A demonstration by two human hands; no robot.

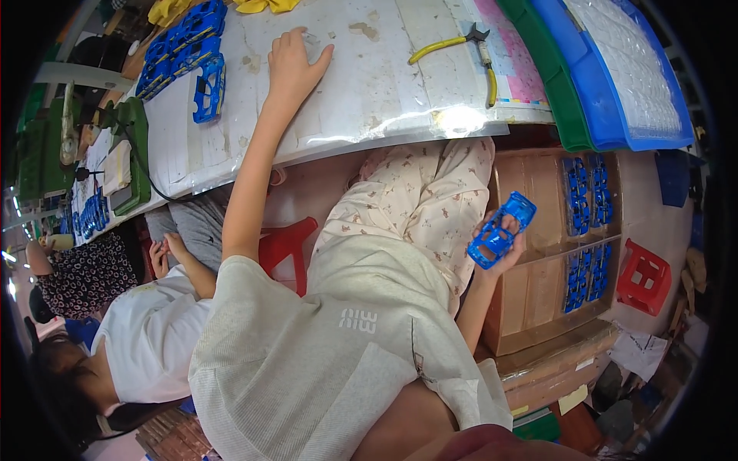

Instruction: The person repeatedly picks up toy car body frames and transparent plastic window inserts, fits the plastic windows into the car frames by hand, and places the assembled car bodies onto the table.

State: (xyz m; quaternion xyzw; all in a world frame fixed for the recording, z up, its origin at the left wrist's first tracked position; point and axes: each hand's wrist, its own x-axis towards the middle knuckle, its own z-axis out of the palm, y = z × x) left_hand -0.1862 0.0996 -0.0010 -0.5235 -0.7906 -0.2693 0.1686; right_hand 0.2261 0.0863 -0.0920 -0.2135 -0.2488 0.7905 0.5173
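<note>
- The right hand hangs out over the cardboard box beside the person's knee, fingers curled around a blue toy car body, which sits tilted in the palm, clear of the box.
- Inside that brown box, blue car shells stand packed in tidy rows along the far wall; the rest of the cardboard floor shows bare.
- The left hand lies flat on the worktable, fingers spread wide, gripping nothing, palm pressed to the clear plastic sheet that covers the top.
- To the left of that hand, more blue car bodies lie heaped near the table's far corner.
- To the right of it, yellow-handled pliers rest on the table, next to a pink printed sheet whose markings are too small to make out.
- Past the table edge, a blue tray stacked in a green tray carries a clear blister sheet.
- A red plastic stool stands beside the box; a second red stool sits under the table.
- Another person in a white shirt sits to the left.
</note>
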